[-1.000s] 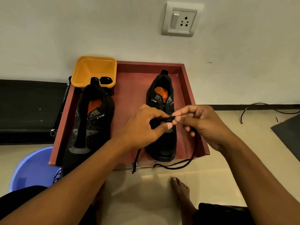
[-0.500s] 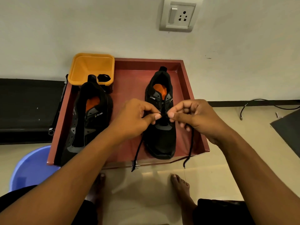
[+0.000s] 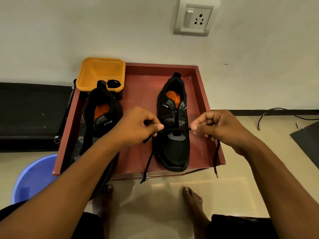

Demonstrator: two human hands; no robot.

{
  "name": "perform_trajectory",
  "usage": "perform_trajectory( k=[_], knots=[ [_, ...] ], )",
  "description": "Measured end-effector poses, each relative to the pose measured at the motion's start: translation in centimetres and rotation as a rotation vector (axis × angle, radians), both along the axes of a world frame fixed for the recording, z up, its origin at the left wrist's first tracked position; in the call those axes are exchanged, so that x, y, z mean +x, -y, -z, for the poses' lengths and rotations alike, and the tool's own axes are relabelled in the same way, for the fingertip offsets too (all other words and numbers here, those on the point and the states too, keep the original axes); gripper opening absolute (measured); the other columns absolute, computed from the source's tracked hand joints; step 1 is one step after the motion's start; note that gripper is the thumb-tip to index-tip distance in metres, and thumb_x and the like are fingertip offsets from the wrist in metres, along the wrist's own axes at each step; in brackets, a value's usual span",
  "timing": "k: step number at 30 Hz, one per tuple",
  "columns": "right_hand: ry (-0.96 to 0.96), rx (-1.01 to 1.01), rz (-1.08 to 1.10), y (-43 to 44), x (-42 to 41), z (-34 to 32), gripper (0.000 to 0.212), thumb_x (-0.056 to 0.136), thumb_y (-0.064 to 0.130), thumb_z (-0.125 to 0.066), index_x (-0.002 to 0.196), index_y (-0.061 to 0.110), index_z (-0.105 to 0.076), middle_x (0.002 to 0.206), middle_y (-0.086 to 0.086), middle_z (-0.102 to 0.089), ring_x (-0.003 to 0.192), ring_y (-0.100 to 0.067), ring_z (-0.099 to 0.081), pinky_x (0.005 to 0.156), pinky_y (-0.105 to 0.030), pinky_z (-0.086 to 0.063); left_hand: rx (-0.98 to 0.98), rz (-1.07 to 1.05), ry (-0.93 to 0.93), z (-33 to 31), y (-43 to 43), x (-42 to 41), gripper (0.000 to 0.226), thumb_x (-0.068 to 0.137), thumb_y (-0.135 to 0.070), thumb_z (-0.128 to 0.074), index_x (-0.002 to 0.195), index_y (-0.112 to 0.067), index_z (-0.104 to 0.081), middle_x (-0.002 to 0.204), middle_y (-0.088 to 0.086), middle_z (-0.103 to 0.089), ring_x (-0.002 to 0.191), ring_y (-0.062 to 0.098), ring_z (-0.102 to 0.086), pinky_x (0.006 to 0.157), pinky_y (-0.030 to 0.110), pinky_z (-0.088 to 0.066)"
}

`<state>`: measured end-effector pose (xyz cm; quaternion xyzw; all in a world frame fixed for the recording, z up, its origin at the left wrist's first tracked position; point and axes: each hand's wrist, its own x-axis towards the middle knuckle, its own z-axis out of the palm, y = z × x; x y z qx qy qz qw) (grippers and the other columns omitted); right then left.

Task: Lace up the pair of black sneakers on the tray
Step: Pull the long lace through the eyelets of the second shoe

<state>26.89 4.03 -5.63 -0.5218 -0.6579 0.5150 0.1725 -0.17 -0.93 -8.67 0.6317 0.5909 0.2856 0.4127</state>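
Lace (image 3: pixel 172 129) now taut between left hand (image 3: pixel 138 126) and right hand (image 3: pixel 219 126), pinching fingers (image 3: pixel 159 126) farther apart.

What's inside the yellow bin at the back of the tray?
A small black bundle, probably a lace, lies in the near right corner of the yellow bin. The heel of the sneaker in front hides part of its near floor.
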Motion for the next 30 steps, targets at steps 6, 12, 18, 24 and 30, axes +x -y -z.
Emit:
perform_trajectory(
  k=[6,12,18,24,30],
  knots=[
    [-0.143,-0.072,-0.059,0.8,-2.2,0.4,0.016,0.089,0.019,-0.078,0.101,0.008,-0.078,0.085,-0.009,-0.077,0.066,-0.015,-0.058,0.054,-0.02,-0.045,0.033,0.091,0.065,-0.4,0.4,2.3,0.007,0.09,-0.019,-0.078,0.087,-0.014,-0.08,0.075,-0.004,-0.075,0.07,0.002,-0.068,0.067,0.017,-0.051],
    [-0.057,-0.019,-0.02,0.2,-0.6,0.2,0.014,0.087,0.026,-0.078,0.094,0.013,-0.079,0.083,-0.005,-0.078,0.065,-0.007,-0.058,0.055,-0.017,-0.045,0.002,-0.003,0.101,-0.2,0.2,0.1,0.008,0.087,-0.023,-0.081,0.092,-0.017,-0.081,0.076,-0.004,-0.076,0.07,0.007,-0.072,0.07,0.031,-0.06],
    [-0.057,-0.041,-0.077,0.1,-1.5,0.1,0.015,0.09,0.026,-0.077,0.099,0.014,-0.078,0.088,-0.005,-0.078,0.069,-0.014,-0.06,0.058,-0.02,-0.047,0.032,0.007,0.096,-0.1,-0.1,0.8,0.004,0.091,-0.017,-0.078,0.089,-0.015,-0.08,0.072,-0.005,-0.075,0.07,0.001,-0.068,0.069,0.013,-0.047],
    [-0.147,-0.063,-0.06,0.4,-2.0,0.4,0.014,0.09,0.02,-0.077,0.1,0.01,-0.079,0.086,-0.007,-0.077,0.067,-0.017,-0.057,0.055,-0.022,-0.045,0.032,0.021,0.175,0.1,0.3,1.5,0.006,0.088,-0.02,-0.08,0.091,-0.015,-0.081,0.08,-0.002,-0.076,0.077,0.01,-0.072,0.073,0.023,-0.055],
    [-0.292,-0.057,0.23,-0.2,-2.2,0.7,0.022,0.085,0.011,-0.08,0.105,0.003,-0.077,0.085,-0.01,-0.077,0.076,-0.017,-0.072,0.067,-0.025,-0.06,0.043,0.01,0.216,0.5,0.1,1.9,0.004,0.089,-0.014,-0.079,0.087,-0.012,-0.081,0.078,-0.005,-0.077,0.082,0.008,-0.073,0.087,0.031,-0.057]
  ],
)
